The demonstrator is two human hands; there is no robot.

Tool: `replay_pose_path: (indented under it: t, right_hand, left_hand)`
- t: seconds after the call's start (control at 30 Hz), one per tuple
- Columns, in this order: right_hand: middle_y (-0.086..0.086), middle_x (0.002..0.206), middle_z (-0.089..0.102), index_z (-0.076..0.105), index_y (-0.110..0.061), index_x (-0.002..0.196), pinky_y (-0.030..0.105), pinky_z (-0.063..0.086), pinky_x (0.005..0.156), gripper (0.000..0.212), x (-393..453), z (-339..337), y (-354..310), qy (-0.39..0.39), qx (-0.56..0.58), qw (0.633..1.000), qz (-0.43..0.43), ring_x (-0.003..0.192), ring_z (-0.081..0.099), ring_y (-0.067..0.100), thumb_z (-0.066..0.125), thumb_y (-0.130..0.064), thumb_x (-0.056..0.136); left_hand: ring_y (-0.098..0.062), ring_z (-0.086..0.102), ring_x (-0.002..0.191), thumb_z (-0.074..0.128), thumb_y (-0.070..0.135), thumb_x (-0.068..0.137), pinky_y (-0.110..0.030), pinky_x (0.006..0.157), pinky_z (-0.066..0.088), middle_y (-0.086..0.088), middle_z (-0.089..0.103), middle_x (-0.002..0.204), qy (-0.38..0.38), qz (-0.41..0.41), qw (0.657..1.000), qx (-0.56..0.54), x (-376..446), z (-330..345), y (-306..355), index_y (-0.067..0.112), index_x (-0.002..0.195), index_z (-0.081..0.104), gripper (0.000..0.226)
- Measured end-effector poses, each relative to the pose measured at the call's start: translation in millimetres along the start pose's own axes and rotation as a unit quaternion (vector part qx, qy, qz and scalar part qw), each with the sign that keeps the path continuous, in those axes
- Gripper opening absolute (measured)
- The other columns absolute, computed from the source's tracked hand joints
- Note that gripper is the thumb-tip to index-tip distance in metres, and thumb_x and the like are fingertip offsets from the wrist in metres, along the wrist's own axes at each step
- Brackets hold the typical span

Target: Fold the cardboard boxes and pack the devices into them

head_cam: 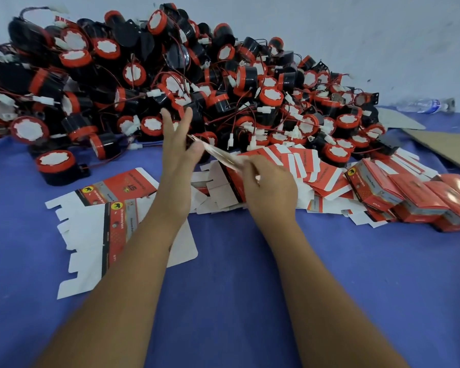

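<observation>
Blue cloth covers the work surface. Pale, scuffed wall behind. Clear plastic water bottle lies at the wall, far right; brown cardboard sheet nearby. Even light.

2 hands, 1 plastic bottle, 1 device pile; devices and boxes too many to count.
</observation>
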State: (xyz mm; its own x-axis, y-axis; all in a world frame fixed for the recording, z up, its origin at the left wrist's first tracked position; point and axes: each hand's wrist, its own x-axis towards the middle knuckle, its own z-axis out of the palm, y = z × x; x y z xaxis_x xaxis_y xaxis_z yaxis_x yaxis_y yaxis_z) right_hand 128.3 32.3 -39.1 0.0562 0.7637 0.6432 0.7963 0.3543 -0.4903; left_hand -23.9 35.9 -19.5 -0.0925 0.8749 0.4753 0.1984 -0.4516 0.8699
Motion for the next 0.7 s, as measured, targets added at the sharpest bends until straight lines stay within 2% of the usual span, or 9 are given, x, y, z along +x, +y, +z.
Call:
replay_pose_path:
  t: [0.1,0.2,0.27,0.33,0.4,0.47,0.53,0.6,0.7]
  right_hand:
    - [0.001,0.069,0.059,0.062,-0.013,0.082,0.031,0.038,0.057,0.024,2,-6,2,0.023,0.081,0.99,0.11,0.061,0.047,0.012,0.049,-0.022,0.1]
    - [0.002,0.07,0.063,0.062,-0.01,0.075,0.035,0.049,0.063,0.027,5,-11,-2,0.085,0.194,0.954,0.212,0.066,0.057,0.014,0.049,-0.019,0.098]
    - [0.01,0.076,0.068,0.064,-0.003,0.077,0.037,0.056,0.069,0.025,7,-14,-3,0.111,0.295,0.911,0.265,0.072,0.066,0.022,0.049,-0.013,0.096]
    - [0.022,0.08,0.067,0.061,0.006,0.078,0.038,0.055,0.068,0.024,8,-16,-3,0.117,0.368,0.874,0.295,0.07,0.064,0.027,0.049,-0.009,0.093]
    - [0.026,0.077,0.061,0.057,0.007,0.077,0.037,0.049,0.064,0.024,8,-18,-4,0.116,0.407,0.86,0.284,0.069,0.055,0.029,0.049,-0.009,0.092]
    - [0.014,0.079,0.058,0.059,-0.003,0.08,0.034,0.046,0.066,0.019,7,-19,-7,0.1,0.423,0.871,0.23,0.074,0.052,0.024,0.05,-0.016,0.091]
    - [-0.001,0.102,0.065,0.063,-0.015,0.106,0.032,0.051,0.083,0.022,5,-19,-8,0.051,0.426,0.889,0.16,0.096,0.061,0.016,0.048,-0.023,0.091]
    - [-0.011,0.13,0.058,0.051,-0.024,0.136,0.022,0.046,0.099,0.043,1,-16,-7,-0.014,0.41,0.905,0.114,0.121,0.054,0.003,0.045,-0.031,0.094]
    - [-0.022,0.14,0.046,0.034,-0.025,0.152,0.01,0.037,0.103,0.057,0,-14,-7,-0.073,0.393,0.913,0.077,0.129,0.041,-0.011,0.039,-0.042,0.097]
  left_hand:
    - [-0.008,-0.015,0.152,0.054,0.053,0.083,-0.044,0.126,-0.001,0.018,-0.01,0.162,-0.076,0.094,0.984,0.129,-10,-2,-8,0.027,0.157,0.01,0.091]
    - [-0.01,-0.005,0.153,0.072,0.057,0.068,-0.053,0.124,0.008,0.014,0.001,0.166,-0.156,0.114,0.955,0.224,-16,2,-15,0.044,0.15,0.001,0.109]
    - [-0.012,0.01,0.153,0.085,0.042,0.071,-0.05,0.123,0.017,0.008,0.017,0.165,-0.175,0.108,0.952,0.227,-15,7,-14,0.046,0.147,0.011,0.106]
    - [-0.011,0.029,0.147,0.082,0.032,0.08,-0.042,0.12,0.028,0.01,0.035,0.156,-0.149,0.108,0.969,0.163,-12,9,-15,0.042,0.144,0.03,0.082]
    - [-0.009,0.042,0.134,0.076,0.031,0.084,-0.034,0.113,0.036,0.012,0.048,0.141,-0.12,0.116,0.976,0.141,-14,10,-16,0.036,0.137,0.042,0.063]
    - [-0.001,0.047,0.123,0.071,0.034,0.085,-0.019,0.104,0.039,0.02,0.053,0.128,-0.111,0.107,0.981,0.121,-16,10,-11,0.041,0.128,0.045,0.051]
    - [0.01,0.051,0.11,0.068,0.031,0.085,-0.008,0.087,0.041,0.032,0.055,0.113,-0.1,0.082,0.99,0.053,-17,10,-5,0.049,0.117,0.046,0.043]
    - [0.007,0.056,0.099,0.068,0.026,0.084,-0.013,0.081,0.045,0.031,0.058,0.105,-0.085,0.052,0.995,-0.022,-16,8,-2,0.048,0.111,0.048,0.04]
    - [-0.011,0.062,0.107,0.069,0.022,0.082,-0.026,0.085,0.053,0.005,0.065,0.12,-0.084,-0.003,0.989,-0.124,-14,5,-4,0.034,0.12,0.052,0.043]
